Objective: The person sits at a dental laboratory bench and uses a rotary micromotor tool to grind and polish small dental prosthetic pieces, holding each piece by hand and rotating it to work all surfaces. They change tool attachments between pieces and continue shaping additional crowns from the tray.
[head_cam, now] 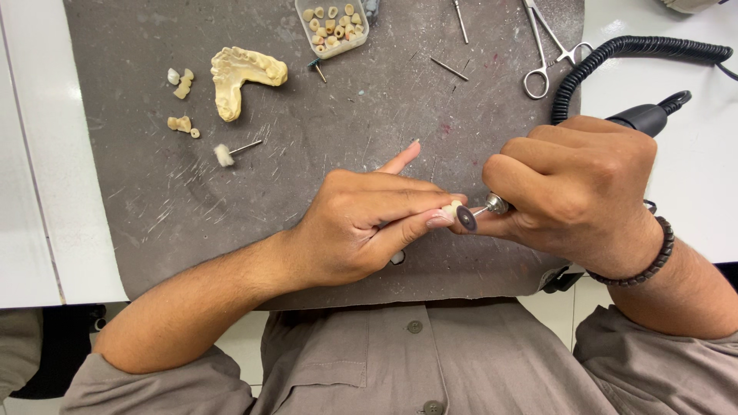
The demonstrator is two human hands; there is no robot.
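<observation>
right hand closed around handpiece, dark disc touching the tooth piece | left hand fingertips pinch small tooth piece above grey mat | risk: disc is just beside the fingertips, a slip may cut the finger or throw the piece | jaw cast well apart

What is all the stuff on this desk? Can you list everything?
Jaw cast: one, cream, upper left of mat.
Loose tooth pieces: a few, cream and white, left of the cast.
Clear box: one, holding small tooth pieces, top centre.
Fluffy-tipped bur: one, white, left centre.
Thin metal burs: a few, top centre.
Scissor-handled tool: one, silver, top right.
Coiled cord: one, black, right.
Mat: one, grey, scratched.
Left hand: pinching a small tooth piece.
Right hand: gripping a black handpiece with a dark disc.
</observation>
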